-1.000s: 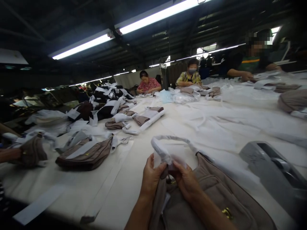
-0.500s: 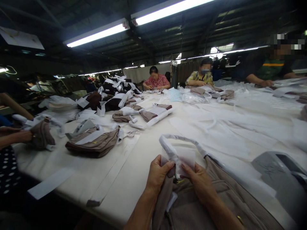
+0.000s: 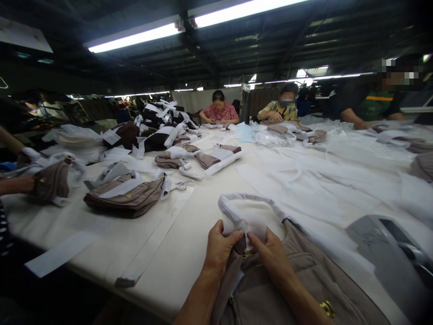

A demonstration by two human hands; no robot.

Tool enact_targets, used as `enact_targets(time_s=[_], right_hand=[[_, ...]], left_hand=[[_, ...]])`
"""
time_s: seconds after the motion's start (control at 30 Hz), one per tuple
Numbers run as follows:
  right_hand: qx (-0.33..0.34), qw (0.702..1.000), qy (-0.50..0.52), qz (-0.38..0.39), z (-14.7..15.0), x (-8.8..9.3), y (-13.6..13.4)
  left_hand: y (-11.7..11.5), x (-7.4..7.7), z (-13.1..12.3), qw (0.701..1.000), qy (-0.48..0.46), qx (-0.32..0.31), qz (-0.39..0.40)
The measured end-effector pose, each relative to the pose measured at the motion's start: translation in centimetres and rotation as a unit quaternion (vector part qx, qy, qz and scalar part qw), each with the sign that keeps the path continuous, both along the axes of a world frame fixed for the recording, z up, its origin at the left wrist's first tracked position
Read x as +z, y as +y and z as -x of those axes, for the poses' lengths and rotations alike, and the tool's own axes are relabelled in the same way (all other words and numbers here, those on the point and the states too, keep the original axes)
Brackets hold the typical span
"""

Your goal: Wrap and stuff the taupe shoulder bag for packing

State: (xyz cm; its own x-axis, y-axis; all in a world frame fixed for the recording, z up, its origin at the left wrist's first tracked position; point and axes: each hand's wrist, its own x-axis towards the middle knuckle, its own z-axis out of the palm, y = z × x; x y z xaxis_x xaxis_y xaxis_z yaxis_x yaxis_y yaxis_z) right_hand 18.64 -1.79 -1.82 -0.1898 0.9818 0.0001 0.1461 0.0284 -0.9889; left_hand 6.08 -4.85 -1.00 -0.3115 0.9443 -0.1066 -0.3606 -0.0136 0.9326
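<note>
A taupe ribbed handbag point(image 3: 314, 275) lies in front of me, its handle point(image 3: 248, 197) looping up and covered in white wrapping. At the handle's left base, a white paper sheet point(image 3: 257, 225) bends around the strap. My left hand point(image 3: 218, 248) pinches the sheet and strap from the left, thumb on top. From the right, my right hand point(image 3: 270, 255) pinches the same sheet, its thumb close to the left thumb. The fingers behind the sheet are hidden. Gold hardware point(image 3: 327, 308) shows beside my right forearm.
A grey tape dispenser point(image 3: 382, 257) stands at right, beside thin white sheets point(image 3: 304, 180). Another taupe bag point(image 3: 125, 196) lies left, near a co-worker's hand point(image 3: 20, 184) at a further bag point(image 3: 52, 180). Dark wrapped bags point(image 3: 165, 122) are heaped behind. Several people sit across the table point(image 3: 182, 234).
My right hand has come closer to my left, and the paper sheet is now bent more tightly around the strap. The whole view has shifted slightly.
</note>
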Motion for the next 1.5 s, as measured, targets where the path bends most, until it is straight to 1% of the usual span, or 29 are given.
enact_targets(time_s=[0.1, 0.13, 0.17, 0.23, 0.3, 0.33, 0.37, 0.4, 0.43, 0.47, 0.53, 0.57, 0.6, 0.63, 0.67, 0.77, 0.8, 0.93, 1.0, 1.03, 1.07, 1.1, 1.17, 1.2, 1.27, 1.33, 1.4, 1.5], right_hand=[[0.012, 0.999, -0.033, -0.036, 0.2, 0.0, 0.0], [0.027, 0.997, -0.044, -0.050, 0.0, 0.2, -0.1], [0.057, 0.994, -0.056, -0.068, -0.4, 0.7, -0.1], [0.162, 0.976, -0.103, -0.104, -1.6, 2.5, 0.1], [0.241, 0.941, -0.179, -0.157, -3.0, 5.0, 1.3], [0.244, 0.924, -0.221, -0.196, -3.4, 6.3, 2.4], [0.220, 0.905, -0.258, -0.256, -3.5, 7.6, 3.7], [0.209, 0.874, -0.290, -0.329, -3.2, 8.6, 5.1], [0.232, 0.827, -0.327, -0.394, -2.6, 9.4, 6.6], [0.267, 0.773, -0.365, -0.445, -1.6, 9.9, 8.0], [0.353, 0.669, -0.415, -0.507, 0.7, 10.0, 10.3], [0.380, 0.632, -0.428, -0.523, 1.7, 9.7, 11.1], [0.393, 0.609, -0.435, -0.534, 2.6, 9.3, 11.8], [0.391, 0.601, -0.441, -0.541, 3.2, 8.7, 12.2], [0.374, 0.604, -0.447, -0.544, 3.4, 8.0, 12.5], [0.291, 0.636, -0.470, -0.539, 2.7, 5.5, 13.1], [0.272, 0.644, -0.475, -0.535, 2.3, 4.5, 13.3], [0.223, 0.667, -0.482, -0.523, 0.4, 1.0, 12.8], [0.179, 0.677, -0.463, -0.543, -0.7, 0.0, 12.0], [0.165, 0.675, -0.447, -0.563, -1.3, -0.3, 11.4], [0.164, 0.667, -0.432, -0.585, -2.0, -0.4, 10.7], [0.179, 0.653, -0.418, -0.606, -2.7, -0.5, 10.0], [0.236, 0.621, -0.398, -0.633, -3.8, -0.2, 8.6], [0.263, 0.611, -0.388, -0.638, -4.1, 0.1, 7.9], [0.298, 0.605, -0.364, -0.643, -4.2, 0.9, 6.7], [0.315, 0.605, -0.345, -0.645, -3.8, 2.0, 5.9], [0.343, 0.597, -0.341, -0.640, -3.1, 3.3, 5.6], [0.414, 0.576, -0.348, -0.612, -2.0, 4.8, 6.0]], left_hand=[[0.1, -0.3, 0.1, 1.000, -0.026, 0.004, 0.004], [0.1, -0.4, 0.3, 0.999, -0.036, 0.001, 0.010], [0.1, -0.5, 0.5, 0.999, -0.048, -0.003, 0.017], [0.1, -0.6, 1.0, 0.997, -0.067, -0.015, 0.031], [0.0, -0.6, 1.5, 0.996, -0.068, -0.034, 0.039], [-0.1, -0.6, 1.6, 0.996, -0.063, -0.048, 0.039], [-0.1, -0.4, 1.7, 0.996, -0.053, -0.065, 0.038], [-0.2, -0.3, 1.7, 0.995, -0.041, -0.082, 0.037], [-0.2, -0.1, 1.6, 0.994, -0.029, -0.102, 0.036], [-0.2, 0.1, 1.5, 0.992, -0.018, -0.121, 0.034], [-0.3, 0.5, 1.3, 0.988, 0.001, -0.149, 0.035], [-0.3, 0.7, 1.4, 0.987, 0.008, -0.156, 0.037], [-0.3, 0.7, 1.4, 0.987, 0.012, -0.156, 0.038], [-0.4, 0.7, 1.6, 0.988, 0.010, -0.146, 0.040], [-0.4, 0.6, 1.7, 0.991, 0.003, -0.127, 0.043], [-0.3, -0.1, 2.2, 0.997, -0.031, -0.055, 0.049], [-0.2, -0.4, 2.2, 0.997, -0.038, -0.041, 0.051], [0.3, -1.8, 2.1, 0.995, -0.074, -0.040, 0.054], [0.5, -2.3, 2.2, 0.992, -0.110, -0.035, 0.051], [0.6, -2.5, 2.3, 0.990, -0.125, -0.033, 0.049], [0.6, -2.6, 2.4, 0.989, -0.136, -0.035, 0.049], [0.7, -2.6, 2.4, 0.988, -0.143, -0.040, 0.051], [0.8, -2.6, 2.4, 0.987, -0.145, -0.051, 0.054], [0.8, -2.5, 2.4, 0.987, -0.141, -0.052, 0.054], [0.8, -2.2, 2.2, 0.990, -0.125, -0.045, 0.051], [0.7, -1.8, 2.0, 0.994, -0.091, -0.035, 0.050], [0.6, -1.5, 1.7, 0.997, -0.043, -0.037, 0.051], [0.5, -1.2, 1.2, 0.997, 0.047, -0.056, 0.035]])
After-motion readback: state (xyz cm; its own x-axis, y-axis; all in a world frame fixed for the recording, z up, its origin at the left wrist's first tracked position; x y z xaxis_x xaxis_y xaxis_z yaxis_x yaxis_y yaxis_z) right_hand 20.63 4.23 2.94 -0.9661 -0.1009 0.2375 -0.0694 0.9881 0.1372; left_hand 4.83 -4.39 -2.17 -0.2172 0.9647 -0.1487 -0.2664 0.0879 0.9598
